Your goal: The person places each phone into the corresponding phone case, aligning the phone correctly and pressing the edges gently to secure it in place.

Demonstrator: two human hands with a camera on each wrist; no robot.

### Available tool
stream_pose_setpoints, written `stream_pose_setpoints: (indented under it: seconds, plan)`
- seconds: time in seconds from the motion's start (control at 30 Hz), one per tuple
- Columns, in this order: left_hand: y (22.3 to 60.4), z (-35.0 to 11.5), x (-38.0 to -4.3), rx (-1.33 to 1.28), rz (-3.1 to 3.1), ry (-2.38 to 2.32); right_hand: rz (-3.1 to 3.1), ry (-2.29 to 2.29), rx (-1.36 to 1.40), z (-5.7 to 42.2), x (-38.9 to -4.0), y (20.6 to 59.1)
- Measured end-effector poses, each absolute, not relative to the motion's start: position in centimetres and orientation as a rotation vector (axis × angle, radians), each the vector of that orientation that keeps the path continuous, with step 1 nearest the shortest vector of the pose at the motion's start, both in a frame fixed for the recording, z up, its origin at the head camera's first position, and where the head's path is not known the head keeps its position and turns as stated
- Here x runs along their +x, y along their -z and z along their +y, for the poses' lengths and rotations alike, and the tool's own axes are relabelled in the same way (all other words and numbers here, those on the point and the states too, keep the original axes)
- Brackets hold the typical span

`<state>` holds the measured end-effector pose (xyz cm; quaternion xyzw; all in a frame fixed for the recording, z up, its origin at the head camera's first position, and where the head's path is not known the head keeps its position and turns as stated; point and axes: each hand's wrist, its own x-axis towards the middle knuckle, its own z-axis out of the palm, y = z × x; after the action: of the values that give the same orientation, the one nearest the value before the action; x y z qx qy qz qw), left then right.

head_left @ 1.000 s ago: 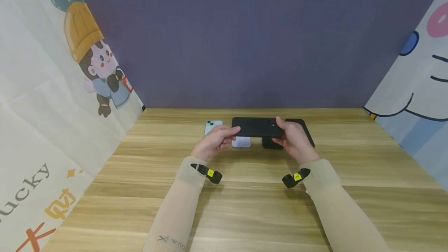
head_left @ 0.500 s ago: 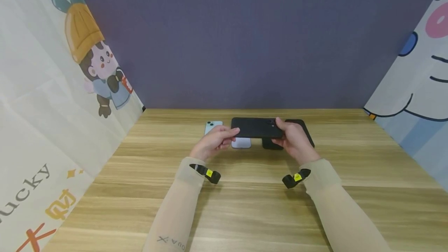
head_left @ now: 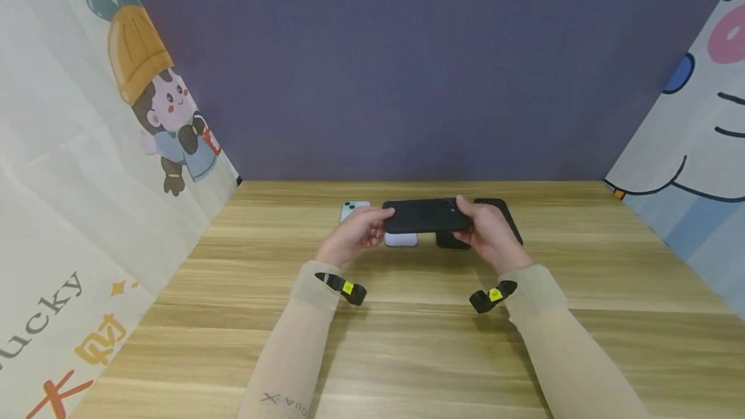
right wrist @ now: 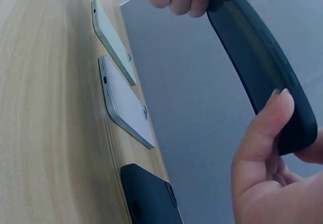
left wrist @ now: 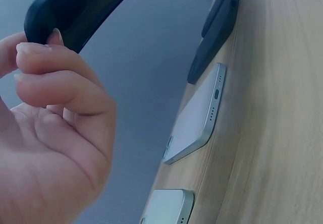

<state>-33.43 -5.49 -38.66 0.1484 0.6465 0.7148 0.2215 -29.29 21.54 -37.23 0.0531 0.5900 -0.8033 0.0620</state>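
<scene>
Both hands hold a black phone (head_left: 425,216) level on its long side above the table, its camera end to the right. My left hand (head_left: 357,233) pinches the left end, thumb on the back and fingers curled below. The right hand (head_left: 491,228) grips the camera end, thumb on top and fingertips underneath. From the right wrist, the phone's dark underside (right wrist: 247,47) and side buttons show. Below it lie a pale lilac phone (head_left: 401,239) and a black phone (head_left: 453,240), both partly hidden. A pale green phone (head_left: 354,208) lies beyond the left hand.
Another black phone (head_left: 506,215) lies at the right, partly behind the right hand. The wooden table (head_left: 419,341) ends at a dark blue-grey panel (head_left: 419,70). Printed cloths (head_left: 58,180) flank it on both sides.
The held phone's left end has dropped a little, and the phone has shifted slightly left and toward me. My left thumb has slid nearer its left edge. The phones on the table have not moved.
</scene>
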Motion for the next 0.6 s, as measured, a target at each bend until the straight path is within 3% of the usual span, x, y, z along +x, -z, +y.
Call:
stream_pose_setpoints:
  seconds: [0.27, 0.6]
  plan:
    - [38.85, -5.3, -33.65, 0.329, 1.776, -1.973, 1.772, 2.362, 0.056, 21.65, -29.36, 37.38]
    - [38.76, -4.99, -33.26, 0.439, 1.78, -1.894, 1.769, 2.28, -0.032, 21.37, -29.26, 37.28]
